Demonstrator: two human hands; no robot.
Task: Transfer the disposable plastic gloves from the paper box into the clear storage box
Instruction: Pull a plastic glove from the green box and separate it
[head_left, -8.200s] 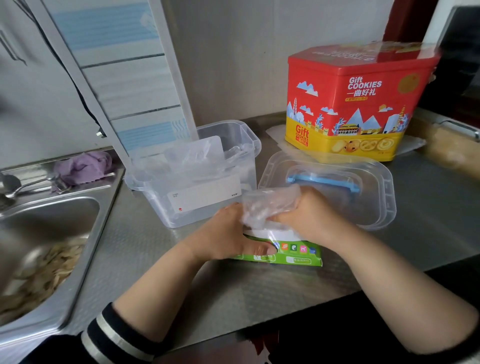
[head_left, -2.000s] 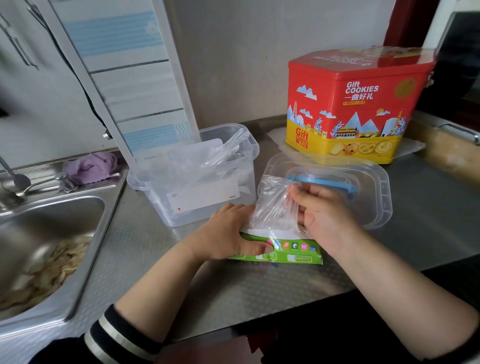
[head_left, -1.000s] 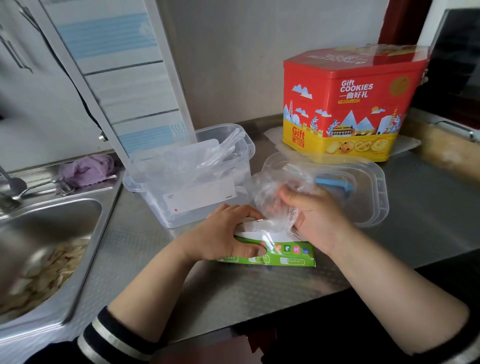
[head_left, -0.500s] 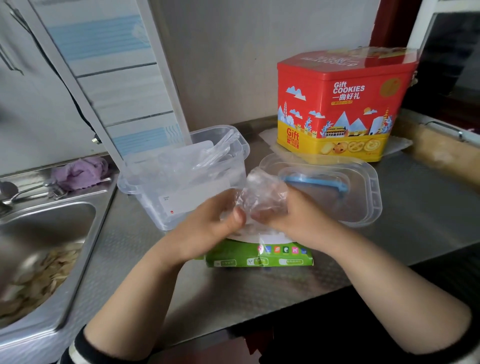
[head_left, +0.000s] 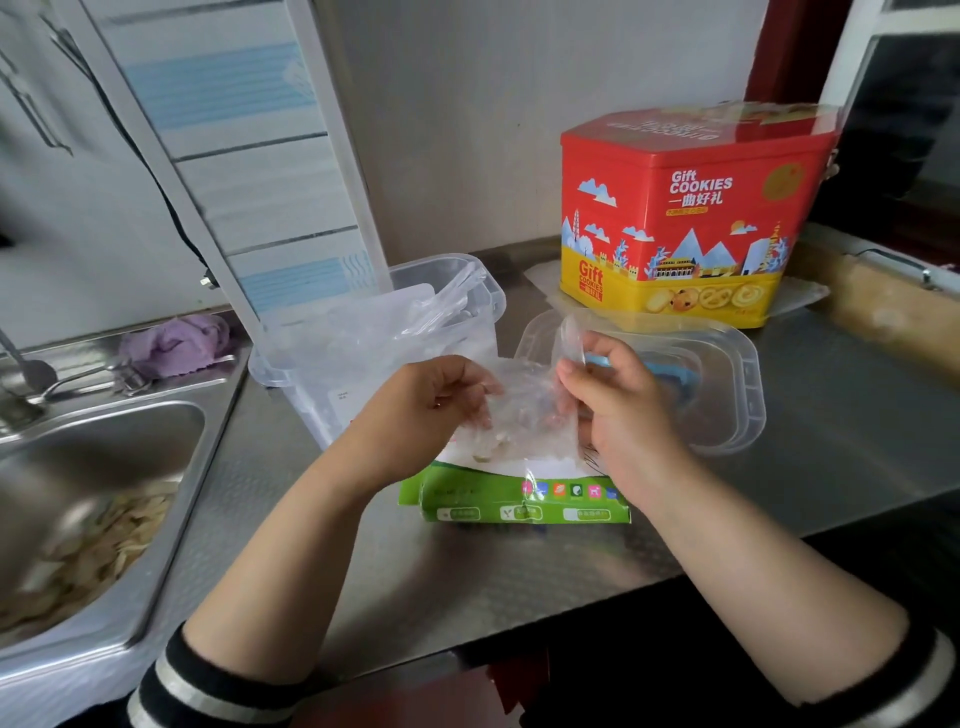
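Note:
A thin clear plastic glove (head_left: 524, 410) is stretched between both hands just above the green and white paper box (head_left: 519, 501), which lies flat on the steel counter. My left hand (head_left: 421, 410) pinches the glove's left edge. The glove's right edge is pinched by my right hand (head_left: 618, 410). Behind my left hand stands the clear storage box (head_left: 483, 291), open at the top, with several crumpled clear gloves (head_left: 363, 332) inside it and sticking up above its rim.
The storage box's clear lid (head_left: 727, 384) with a blue handle lies upside down behind my right hand. A red and yellow cookie tin (head_left: 685, 218) stands at the back right. A steel sink (head_left: 78, 467) with scraps is on the left, a purple cloth (head_left: 176, 343) behind it.
My left hand left the paper box and took hold of the glove. Both hands lifted the glove off the box and spread it wider between them.

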